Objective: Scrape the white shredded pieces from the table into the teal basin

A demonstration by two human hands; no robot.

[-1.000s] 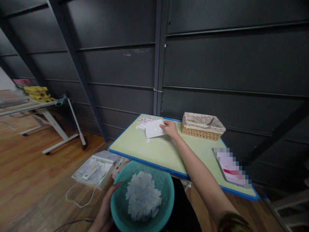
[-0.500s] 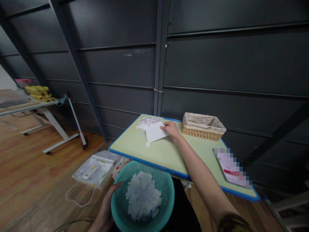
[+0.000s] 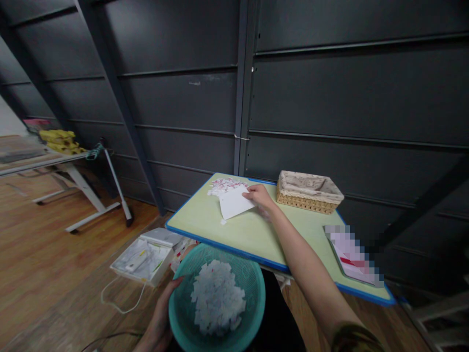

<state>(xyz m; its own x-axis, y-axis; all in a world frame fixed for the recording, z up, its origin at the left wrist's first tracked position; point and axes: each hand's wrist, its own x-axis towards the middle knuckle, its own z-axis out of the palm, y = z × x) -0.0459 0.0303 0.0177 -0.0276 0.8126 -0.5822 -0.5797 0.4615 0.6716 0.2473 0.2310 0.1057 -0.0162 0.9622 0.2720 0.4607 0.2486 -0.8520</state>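
My right hand (image 3: 259, 196) is closed on the right end of a white card (image 3: 234, 202), which is tilted just over the tabletop. Behind the card lies a pile of paper scraps (image 3: 224, 185), white with pink-red marks. One small white scrap (image 3: 223, 222) sits by the card's lower corner. My left hand (image 3: 163, 308) grips the left rim of a teal plastic basket (image 3: 256, 313), held below the table's near edge. Torn white paper pieces (image 3: 218, 298) are heaped inside it. Most of the left fingers are hidden by the basket.
The yellow-green table (image 3: 198, 215) has a blue edge. A lined wicker basket (image 3: 309, 193) stands at its back right, with a partly blurred flat object (image 3: 351, 259) nearer. On the floor at left is an open white box (image 3: 142, 259) with a cable. A dark panelled wall (image 3: 183, 102) rises behind.
The white card has shifted slightly left and toward me, its lower corner nearing the small scrap. My left hand and the teal basket look unchanged.
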